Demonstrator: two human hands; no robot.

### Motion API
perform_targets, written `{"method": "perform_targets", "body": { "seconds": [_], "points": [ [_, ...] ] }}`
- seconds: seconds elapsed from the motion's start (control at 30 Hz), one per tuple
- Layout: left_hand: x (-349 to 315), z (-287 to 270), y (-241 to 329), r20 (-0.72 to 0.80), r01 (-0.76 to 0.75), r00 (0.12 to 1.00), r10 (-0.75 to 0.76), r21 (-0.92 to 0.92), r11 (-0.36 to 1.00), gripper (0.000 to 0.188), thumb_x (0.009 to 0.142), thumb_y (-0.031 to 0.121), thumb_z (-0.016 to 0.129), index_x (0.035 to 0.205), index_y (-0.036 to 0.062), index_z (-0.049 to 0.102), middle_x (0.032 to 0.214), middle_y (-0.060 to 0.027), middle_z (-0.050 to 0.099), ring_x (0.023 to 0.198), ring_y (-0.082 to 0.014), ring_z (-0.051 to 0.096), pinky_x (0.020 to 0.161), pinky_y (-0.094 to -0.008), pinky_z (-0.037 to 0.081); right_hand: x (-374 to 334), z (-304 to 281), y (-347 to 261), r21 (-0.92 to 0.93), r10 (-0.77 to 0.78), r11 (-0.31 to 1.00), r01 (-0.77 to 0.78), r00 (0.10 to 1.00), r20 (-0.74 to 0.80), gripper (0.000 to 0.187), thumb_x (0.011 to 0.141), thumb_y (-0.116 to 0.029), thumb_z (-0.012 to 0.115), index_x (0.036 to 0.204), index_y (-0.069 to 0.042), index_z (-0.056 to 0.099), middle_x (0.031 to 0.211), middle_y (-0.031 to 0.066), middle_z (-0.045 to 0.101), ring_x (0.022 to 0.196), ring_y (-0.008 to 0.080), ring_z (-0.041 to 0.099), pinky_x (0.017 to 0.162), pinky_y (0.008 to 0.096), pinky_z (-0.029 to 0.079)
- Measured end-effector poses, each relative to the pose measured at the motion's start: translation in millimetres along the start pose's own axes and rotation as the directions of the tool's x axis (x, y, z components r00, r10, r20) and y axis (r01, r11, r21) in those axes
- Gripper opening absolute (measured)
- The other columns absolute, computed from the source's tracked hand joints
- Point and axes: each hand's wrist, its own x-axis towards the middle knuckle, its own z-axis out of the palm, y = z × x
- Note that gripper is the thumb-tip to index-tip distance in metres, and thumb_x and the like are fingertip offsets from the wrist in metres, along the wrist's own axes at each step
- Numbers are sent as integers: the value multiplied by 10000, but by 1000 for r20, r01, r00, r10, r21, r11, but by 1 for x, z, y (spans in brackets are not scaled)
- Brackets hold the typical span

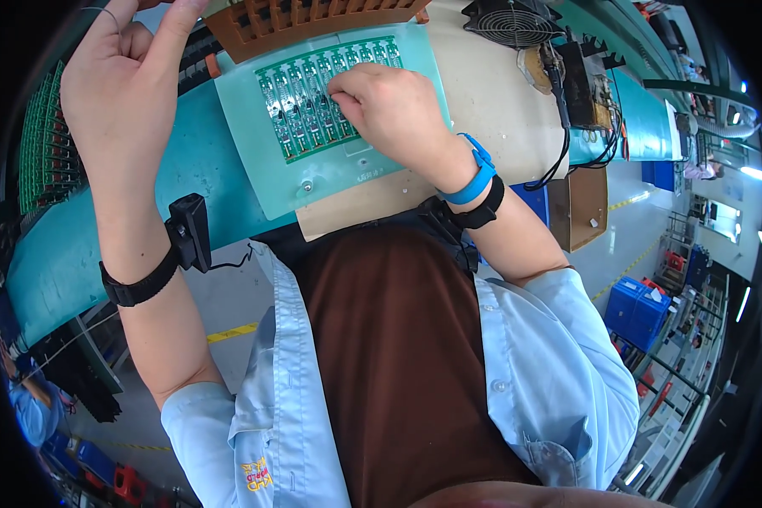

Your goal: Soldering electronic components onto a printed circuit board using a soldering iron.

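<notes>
Directly beneath the right hand, the green circuit panel is lying, its fingers pinching together onto a component; the left hand is hovering raised, loosely curled, farther off.

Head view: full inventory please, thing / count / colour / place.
circuit board panel: 1, green, on the pale fixture plate, under the right hand
fixture plate: 1, pale green, centre of the bench
brown sheet: 1, tan, under the plate
bench: 1, teal, running left to right
slotted rack: 1, orange, top centre
racked boards: count unclear, green, far left
fan: 1, black, top right
crates: 2 or so, blue, floor at right
blue wristband: 1, right wrist
black straps: 1 on each wrist, the left one with a clipped box
left hand: raised, pinching a thin wire
right hand: curled, fingertips on the board panel
</notes>
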Motion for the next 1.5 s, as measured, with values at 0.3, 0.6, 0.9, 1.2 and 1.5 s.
{"method": "perform_targets", "body": {
  "seconds": [0.3, 0.6, 0.9, 1.2, 1.5],
  "points": [
    [-1, -6, 3, 5, 34, 999, -35, 105, 994, 123, 939, -62, 655, 1058, -32, 642, 902, -7, 641, 645, -16, 481, 598, -173, 398, 3, 3, -7, 12, -18, 1000, 18, 1000, -24, 73, 885, -162, 715, 918, -133, 774, 856, 40, 730, 735, 277, 708, 635, 390, 572],
    [-5, -7, 5, -6, 70, 998, -70, 103, 992, 110, 925, -61, 671, 1028, -25, 655, 875, 5, 634, 601, -8, 420, 553, -179, 345, 10, 3, -16, 3, -39, 999, 39, 999, 21, 70, 877, -167, 717, 905, -129, 769, 865, 48, 734, 736, 287, 708, 635, 403, 574],
    [-7, -8, 13, -28, 124, 992, -121, 201, 972, 122, 905, -58, 691, 1018, -17, 669, 841, 19, 628, 573, -10, 377, 528, -190, 320, 16, 11, -22, 21, -80, 997, 79, 996, 28, 76, 878, -159, 702, 891, -120, 766, 866, 61, 739, 739, 300, 711, 635, 415, 575],
    [-10, -10, 6, -11, 87, 996, -87, 130, 988, 132, 900, -56, 695, 1025, -20, 675, 825, 26, 622, 575, -10, 373, 531, -190, 325, 19, 23, -31, 25, -94, 995, 93, 994, 57, 87, 874, -162, 696, 898, -117, 766, 852, 68, 741, 735, 301, 715, 641, 418, 580],
    [-12, -10, 3, -11, 93, 996, -92, 105, 990, 134, 887, -67, 699, 1011, -18, 677, 819, 35, 614, 588, -8, 375, 545, -185, 343, 23, 26, -38, 28, -114, 993, 112, 992, 60, 103, 874, -184, 707, 929, -121, 767, 912, 63, 749, 778, 300, 720, 649, 421, 580]
  ]
}}
